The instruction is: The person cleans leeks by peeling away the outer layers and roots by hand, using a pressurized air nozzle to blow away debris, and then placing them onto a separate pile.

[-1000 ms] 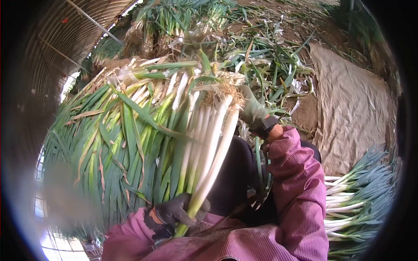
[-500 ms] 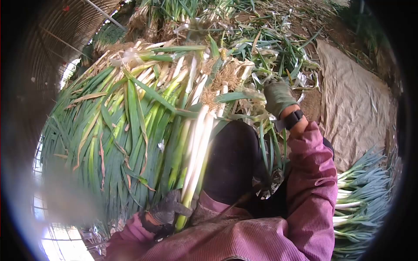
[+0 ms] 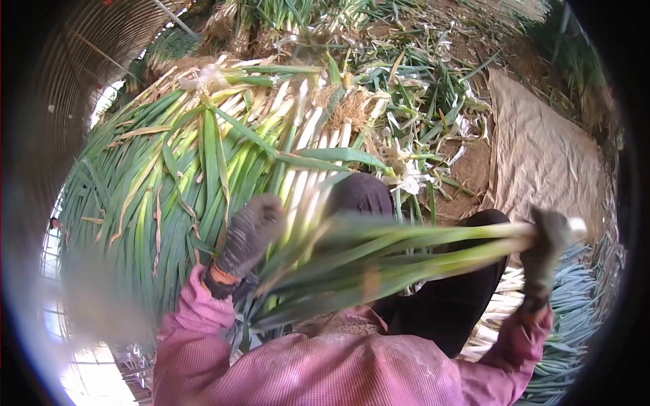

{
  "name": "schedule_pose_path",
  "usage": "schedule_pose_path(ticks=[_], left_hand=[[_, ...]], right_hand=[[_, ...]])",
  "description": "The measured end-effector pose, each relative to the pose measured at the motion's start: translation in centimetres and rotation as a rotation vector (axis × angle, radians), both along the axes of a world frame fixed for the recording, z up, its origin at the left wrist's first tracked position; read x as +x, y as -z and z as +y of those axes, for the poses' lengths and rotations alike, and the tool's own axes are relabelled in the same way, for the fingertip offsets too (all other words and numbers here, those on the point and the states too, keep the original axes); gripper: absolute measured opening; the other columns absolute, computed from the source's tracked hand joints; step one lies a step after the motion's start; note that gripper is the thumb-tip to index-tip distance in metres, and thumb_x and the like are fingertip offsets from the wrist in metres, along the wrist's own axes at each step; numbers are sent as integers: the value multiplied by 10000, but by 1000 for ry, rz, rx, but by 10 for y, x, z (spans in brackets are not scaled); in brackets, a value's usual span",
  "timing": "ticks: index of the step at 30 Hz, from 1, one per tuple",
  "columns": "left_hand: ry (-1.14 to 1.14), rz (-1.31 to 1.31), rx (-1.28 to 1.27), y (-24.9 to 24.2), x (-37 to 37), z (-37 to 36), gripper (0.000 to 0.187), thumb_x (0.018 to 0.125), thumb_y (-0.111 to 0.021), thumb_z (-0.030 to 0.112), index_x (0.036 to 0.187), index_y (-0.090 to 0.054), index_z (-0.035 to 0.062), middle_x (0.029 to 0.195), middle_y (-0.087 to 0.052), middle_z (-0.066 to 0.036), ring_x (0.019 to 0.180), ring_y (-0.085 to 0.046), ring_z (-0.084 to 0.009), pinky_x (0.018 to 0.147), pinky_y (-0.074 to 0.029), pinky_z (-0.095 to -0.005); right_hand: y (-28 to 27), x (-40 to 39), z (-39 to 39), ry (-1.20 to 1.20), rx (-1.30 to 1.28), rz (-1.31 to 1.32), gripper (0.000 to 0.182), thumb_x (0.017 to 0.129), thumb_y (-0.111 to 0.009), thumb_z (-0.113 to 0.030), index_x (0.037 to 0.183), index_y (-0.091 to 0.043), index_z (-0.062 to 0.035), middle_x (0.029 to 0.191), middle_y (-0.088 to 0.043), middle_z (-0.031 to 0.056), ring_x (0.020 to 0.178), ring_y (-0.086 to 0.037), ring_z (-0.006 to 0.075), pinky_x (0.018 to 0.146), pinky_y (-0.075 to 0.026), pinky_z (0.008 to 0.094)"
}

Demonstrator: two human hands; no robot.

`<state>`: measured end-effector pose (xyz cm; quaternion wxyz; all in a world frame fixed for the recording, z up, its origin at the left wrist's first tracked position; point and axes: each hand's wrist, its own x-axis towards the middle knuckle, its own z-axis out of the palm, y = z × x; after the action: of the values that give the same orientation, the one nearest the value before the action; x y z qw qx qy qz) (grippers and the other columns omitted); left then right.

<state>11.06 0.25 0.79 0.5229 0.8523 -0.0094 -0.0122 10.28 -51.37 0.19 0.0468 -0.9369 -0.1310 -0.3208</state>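
Observation:
My right hand point(image 3: 547, 249), in a grey-green glove, is closed around the white ends of a few long green onions point(image 3: 447, 240). Their green leaves trail leftward across my lap, blurred by motion. My left hand point(image 3: 252, 233), in a dark grey glove, is curled above the right edge of a big heap of green onions point(image 3: 169, 196), with nothing seen sticking out of its fingers. The tips of the trailing leaves lie just below and right of it. Beside my knee, several white stalks point(image 3: 313, 135) with brown roots lie with their root ends away from me.
Peeled skins and leaf scraps point(image 3: 433, 88) litter the ground ahead. A tan cloth point(image 3: 542, 149) lies at the right. Below it, more green onions point(image 3: 565, 325) lie in a row with white ends toward me. Upright bunches point(image 3: 284, 13) stand at the back.
My right hand has swung from the scraps ahead to the right side, now with green onions in it. My left hand has let go of the stalks by my lap and risen over the heap.

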Motion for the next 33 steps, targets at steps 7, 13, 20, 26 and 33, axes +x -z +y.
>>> schedule_pose_path(ticks=[7,13,20,26,33], left_hand=[[83,-91,739,58,-14,-21,563,730,-750,187,1195,-493,0,983,-603,-227,884,-632,-326,797,-515,-409],[19,388,1229,49,9,-78,780,746,-704,187,1366,-277,-17,1232,-516,-231,1120,-568,-359,855,-519,-439],[-49,374,1211,57,35,-79,718,700,-703,141,1289,-333,-37,1117,-574,-213,1022,-635,-338,831,-523,-452],[-118,271,886,48,33,-46,552,626,-713,133,1118,-520,-25,930,-635,-220,881,-644,-368,771,-533,-417],[-83,216,-210,-27,36,23,301,612,-683,40,905,-633,-4,810,-635,-85,718,-625,-188,631,-527,-288]], right_hand=[[212,-349,-173,1304,765,-183,377,870,-711,-229,1083,-660,78,993,-695,170,787,-646,222,719,-536,331],[288,-370,-112,1748,1288,160,431,832,-737,-261,1062,-658,95,975,-689,183,776,-636,242,707,-524,361],[302,-349,-97,1781,1405,288,495,789,-767,-299,1038,-655,114,954,-682,198,763,-624,266,692,-510,395],[304,-371,-82,1777,1410,342,581,721,-789,-327,1010,-638,155,907,-671,205,728,-589,284,672,-487,426],[275,-403,-105,1570,1425,255,470,764,-732,-218,1029,-605,149,913,-649,190,741,-577,268,700,-481,395]])
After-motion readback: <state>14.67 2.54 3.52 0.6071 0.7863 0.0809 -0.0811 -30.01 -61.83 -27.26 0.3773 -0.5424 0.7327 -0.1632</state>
